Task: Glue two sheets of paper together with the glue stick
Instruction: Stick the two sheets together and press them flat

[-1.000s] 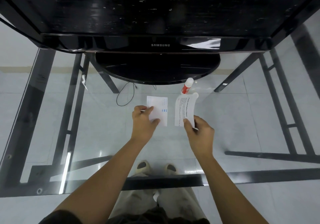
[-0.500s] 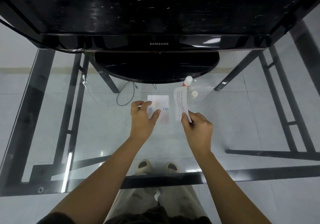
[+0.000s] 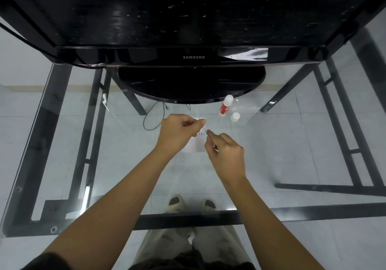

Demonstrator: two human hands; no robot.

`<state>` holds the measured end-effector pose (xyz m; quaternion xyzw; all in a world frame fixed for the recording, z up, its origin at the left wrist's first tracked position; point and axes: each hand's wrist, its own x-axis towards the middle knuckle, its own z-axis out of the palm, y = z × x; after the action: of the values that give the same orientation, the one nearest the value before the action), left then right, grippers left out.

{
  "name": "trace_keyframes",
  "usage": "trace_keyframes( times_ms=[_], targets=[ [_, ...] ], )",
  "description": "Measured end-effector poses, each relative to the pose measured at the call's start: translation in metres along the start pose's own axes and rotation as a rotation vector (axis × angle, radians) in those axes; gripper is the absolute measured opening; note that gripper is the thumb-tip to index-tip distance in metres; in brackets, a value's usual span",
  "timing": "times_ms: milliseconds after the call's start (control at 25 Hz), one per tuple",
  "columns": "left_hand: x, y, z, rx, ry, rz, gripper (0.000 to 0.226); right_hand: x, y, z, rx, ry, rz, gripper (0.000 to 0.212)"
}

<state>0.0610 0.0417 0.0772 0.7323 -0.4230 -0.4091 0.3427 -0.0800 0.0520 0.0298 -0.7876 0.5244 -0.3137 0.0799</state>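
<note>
A white sheet with blue marks (image 3: 196,147) lies flat on the glass table (image 3: 292,144), partly under my hands. Above it I hold the second sheet (image 3: 202,121), turned nearly edge-on so it shows only as a thin pale strip. My left hand (image 3: 177,133) pinches its upper end and my right hand (image 3: 226,153) pinches its lower end. The red glue stick (image 3: 225,107) with a white tip stands apart at the back right, and its white cap (image 3: 235,116) sits beside it.
A black Samsung monitor (image 3: 193,19) fills the back, and its oval stand (image 3: 191,83) reaches close to the papers. A thin black cable (image 3: 153,116) loops left of my left hand. The table's black frame and my feet show through the glass.
My right hand lifted the printed sheet from the table and swung it left over the other sheet. My left hand left the flat sheet and took the lifted sheet's upper end.
</note>
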Motion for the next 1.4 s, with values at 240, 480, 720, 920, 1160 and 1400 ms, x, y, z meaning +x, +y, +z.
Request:
trace_keyframes(
  times_ms=[240,480,720,920,1160,1400],
  targets=[
    [0.013,-0.008,-0.015,-0.081,-0.001,-0.057,0.019,-0.001,-0.006,-0.004,0.395,-0.101,0.313,0.044],
    [0.008,-0.05,-0.021,-0.238,-0.21,-0.214,0.017,0.005,0.013,0.002,0.757,-0.427,0.74,0.025],
    [0.013,-0.073,-0.008,-0.25,-0.133,-0.265,0.013,0.006,0.02,0.023,0.755,-0.47,0.711,0.024],
    [0.026,-0.077,0.008,-0.008,0.103,-0.152,0.014,0.018,0.021,0.041,0.609,-0.361,0.65,0.023],
    [0.027,-0.079,0.017,0.216,0.192,0.03,0.029,0.021,0.024,0.053,0.536,-0.338,0.612,0.029],
    [0.027,-0.076,0.016,0.206,0.19,0.058,0.029,0.016,0.023,0.052,0.506,-0.335,0.552,0.029]
  ],
)
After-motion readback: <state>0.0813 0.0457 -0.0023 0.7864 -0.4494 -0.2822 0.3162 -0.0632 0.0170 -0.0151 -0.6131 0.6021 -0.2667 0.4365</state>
